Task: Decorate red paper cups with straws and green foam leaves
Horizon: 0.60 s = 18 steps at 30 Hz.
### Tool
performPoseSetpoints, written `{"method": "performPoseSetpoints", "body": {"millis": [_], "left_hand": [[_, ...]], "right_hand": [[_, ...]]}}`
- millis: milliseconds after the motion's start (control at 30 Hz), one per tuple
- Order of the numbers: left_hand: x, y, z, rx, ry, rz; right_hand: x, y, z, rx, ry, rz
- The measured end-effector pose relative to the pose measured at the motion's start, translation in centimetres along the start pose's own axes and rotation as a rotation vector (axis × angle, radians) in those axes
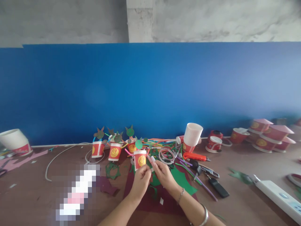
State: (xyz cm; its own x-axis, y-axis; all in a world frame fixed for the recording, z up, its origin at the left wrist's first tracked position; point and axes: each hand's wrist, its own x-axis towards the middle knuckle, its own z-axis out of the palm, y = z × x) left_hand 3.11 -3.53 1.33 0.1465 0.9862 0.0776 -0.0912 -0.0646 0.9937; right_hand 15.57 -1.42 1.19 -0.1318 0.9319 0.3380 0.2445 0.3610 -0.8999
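Both hands work close together at the middle of the table. My left hand (142, 177) is closed in a pinch; what it holds, if anything, is too small to make out. My right hand (164, 175) pinches a small white piece (153, 159), perhaps tape or paper. Just behind my fingers stands a red paper cup (139, 158) with a gold emblem, pink pipe-cleaner arms and a green round paper head (139, 143). Beneath my hands lie dark red paper (141, 201) and green paper scraps (182, 180).
Similar cup figures (97, 149) stand behind to the left. A tall stack of paper cups (192, 135), an orange utility knife (195, 156), pipe cleaners (207, 188) and a black key fob (218, 187) lie right. A white power strip (277, 194) sits at far right.
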Motion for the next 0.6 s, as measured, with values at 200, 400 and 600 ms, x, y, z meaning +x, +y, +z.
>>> {"method": "performPoseSetpoints", "body": {"millis": [200, 400, 600], "left_hand": [[-0.1, 0.0, 0.0, 0.011, -0.043, 0.02], [-0.2, 0.4, 0.0, 0.089, 0.05, 0.083], [-0.1, 0.1, -0.1, 0.201, 0.185, 0.16]], "right_hand": [[0.2, 0.5, 0.1, 0.024, 0.026, 0.042], [0.1, 0.3, 0.0, -0.039, 0.154, 0.008], [-0.3, -0.6, -0.5, -0.252, 0.181, -0.382]]}}
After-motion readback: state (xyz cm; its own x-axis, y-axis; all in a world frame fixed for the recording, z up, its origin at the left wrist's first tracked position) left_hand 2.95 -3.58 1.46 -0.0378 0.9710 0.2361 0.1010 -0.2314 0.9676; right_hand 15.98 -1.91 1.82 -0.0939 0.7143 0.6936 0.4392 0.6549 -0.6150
